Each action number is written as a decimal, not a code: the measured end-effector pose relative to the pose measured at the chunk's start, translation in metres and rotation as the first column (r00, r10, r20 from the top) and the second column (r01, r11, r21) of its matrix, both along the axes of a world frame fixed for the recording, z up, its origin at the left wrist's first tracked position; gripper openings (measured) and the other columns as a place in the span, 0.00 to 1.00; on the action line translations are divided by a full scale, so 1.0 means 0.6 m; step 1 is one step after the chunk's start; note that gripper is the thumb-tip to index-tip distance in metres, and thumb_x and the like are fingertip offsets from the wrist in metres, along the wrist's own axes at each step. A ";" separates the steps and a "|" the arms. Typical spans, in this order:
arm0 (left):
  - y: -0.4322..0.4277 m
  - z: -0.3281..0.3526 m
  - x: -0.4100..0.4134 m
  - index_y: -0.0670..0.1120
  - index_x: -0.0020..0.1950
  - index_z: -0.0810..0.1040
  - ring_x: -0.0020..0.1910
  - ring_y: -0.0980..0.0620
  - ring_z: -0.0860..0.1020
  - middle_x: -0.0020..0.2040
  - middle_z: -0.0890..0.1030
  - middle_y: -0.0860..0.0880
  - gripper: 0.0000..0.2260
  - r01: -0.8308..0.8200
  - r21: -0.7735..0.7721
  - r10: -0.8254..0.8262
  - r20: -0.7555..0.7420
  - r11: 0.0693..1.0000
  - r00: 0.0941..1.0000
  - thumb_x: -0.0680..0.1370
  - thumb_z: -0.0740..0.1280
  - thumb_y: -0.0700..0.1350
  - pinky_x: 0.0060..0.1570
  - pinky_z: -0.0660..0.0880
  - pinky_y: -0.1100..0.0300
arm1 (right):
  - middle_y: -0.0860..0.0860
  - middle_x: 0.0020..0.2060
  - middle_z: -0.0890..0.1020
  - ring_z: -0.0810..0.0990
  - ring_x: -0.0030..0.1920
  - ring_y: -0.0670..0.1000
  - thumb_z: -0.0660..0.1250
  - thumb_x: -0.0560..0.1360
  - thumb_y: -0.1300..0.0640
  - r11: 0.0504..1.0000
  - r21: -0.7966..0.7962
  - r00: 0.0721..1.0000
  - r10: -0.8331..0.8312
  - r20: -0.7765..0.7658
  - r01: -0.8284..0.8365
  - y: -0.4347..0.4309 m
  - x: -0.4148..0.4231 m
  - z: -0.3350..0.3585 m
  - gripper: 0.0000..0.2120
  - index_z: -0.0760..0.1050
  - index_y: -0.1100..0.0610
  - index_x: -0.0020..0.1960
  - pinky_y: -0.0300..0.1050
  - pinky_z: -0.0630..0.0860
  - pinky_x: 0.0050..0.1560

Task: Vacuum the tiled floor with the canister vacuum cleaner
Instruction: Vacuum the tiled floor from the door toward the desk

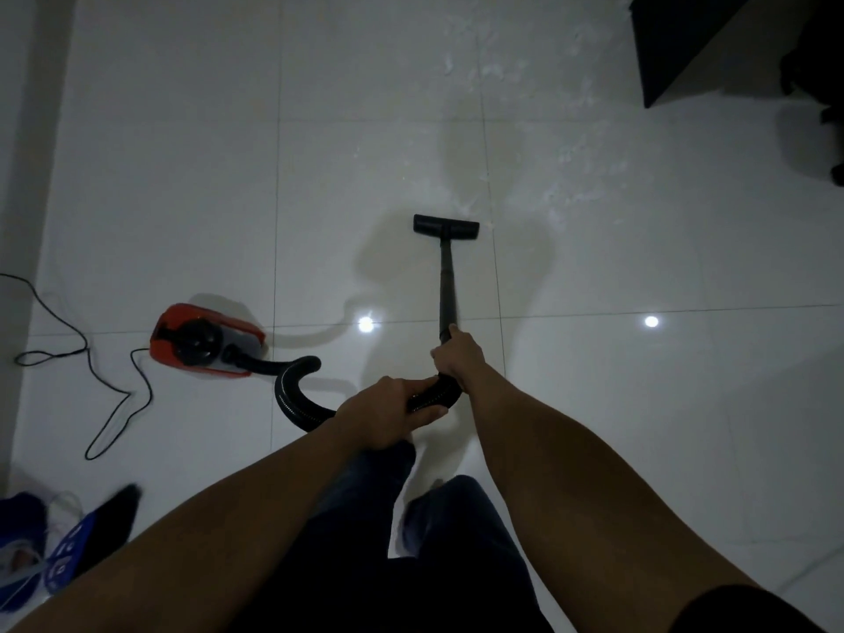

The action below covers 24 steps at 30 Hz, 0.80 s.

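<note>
Nozzle lay flat on floor beside white debris. Right hand gripped wand; left hand gripped hose. Canister sat left.

A: Where is open room found?
B: Tiled floor is seen across the upper left and upper centre of the frame, and over the right half below the dark furniture.
A: What is counted as blocking?
B: The upper right corner is taken by that furniture. The centre is crossed by the wand. At middle left the canister is parked, its hose looped beside it, the power cord strewn toward the left edge. The lower left corner is filled by bags.
</note>
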<state>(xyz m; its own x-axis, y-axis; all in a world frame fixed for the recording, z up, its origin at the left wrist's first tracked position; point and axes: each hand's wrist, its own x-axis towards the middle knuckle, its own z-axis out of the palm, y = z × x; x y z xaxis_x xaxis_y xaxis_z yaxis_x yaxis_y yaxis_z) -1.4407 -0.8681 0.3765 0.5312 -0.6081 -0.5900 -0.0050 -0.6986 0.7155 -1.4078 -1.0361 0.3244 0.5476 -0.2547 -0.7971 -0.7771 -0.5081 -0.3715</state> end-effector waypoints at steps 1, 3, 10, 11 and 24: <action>0.002 0.000 0.011 0.59 0.76 0.68 0.33 0.55 0.78 0.42 0.83 0.49 0.24 -0.009 -0.001 0.009 -0.002 1.000 1.000 0.80 0.63 0.61 0.39 0.76 0.56 | 0.58 0.69 0.72 0.76 0.61 0.57 0.61 0.79 0.60 1.000 -0.005 1.000 0.000 -0.003 0.000 0.003 0.013 0.002 0.33 0.52 0.55 0.81 0.42 0.70 0.47; 0.003 0.005 0.030 0.57 0.76 0.69 0.32 0.58 0.76 0.42 0.83 0.48 0.23 -0.025 -0.014 0.025 0.001 1.000 1.000 0.81 0.64 0.58 0.38 0.73 0.60 | 0.58 0.69 0.71 0.76 0.62 0.57 0.61 0.79 0.60 1.000 -0.017 1.000 0.009 -0.009 -0.009 0.007 0.035 0.005 0.33 0.51 0.55 0.81 0.42 0.70 0.47; 0.005 0.015 0.084 0.55 0.76 0.70 0.29 0.59 0.74 0.41 0.82 0.48 0.22 -0.112 -0.035 0.111 -0.029 0.993 0.993 0.82 0.65 0.56 0.34 0.70 0.65 | 0.59 0.70 0.71 0.74 0.64 0.58 0.60 0.79 0.61 0.994 -0.049 0.996 0.093 0.002 -0.093 0.018 0.104 0.021 0.32 0.51 0.57 0.80 0.41 0.69 0.48; 0.007 0.015 0.090 0.56 0.76 0.69 0.29 0.59 0.74 0.40 0.82 0.49 0.22 -0.116 -0.036 0.115 -0.031 0.993 0.993 0.82 0.64 0.56 0.33 0.70 0.66 | 0.59 0.70 0.70 0.74 0.64 0.58 0.60 0.79 0.62 0.994 -0.051 0.995 0.101 0.000 -0.101 0.021 0.112 0.024 0.33 0.51 0.58 0.80 0.41 0.69 0.48; 0.016 0.029 0.177 0.55 0.77 0.67 0.28 0.66 0.76 0.39 0.79 0.54 0.24 -0.176 -0.025 0.176 -0.033 0.984 0.984 0.82 0.64 0.56 0.34 0.70 0.68 | 0.59 0.69 0.71 0.71 0.48 0.51 0.59 0.78 0.63 0.998 -0.004 0.998 -0.067 0.004 0.067 0.032 0.201 0.027 0.34 0.49 0.54 0.81 0.42 0.71 0.42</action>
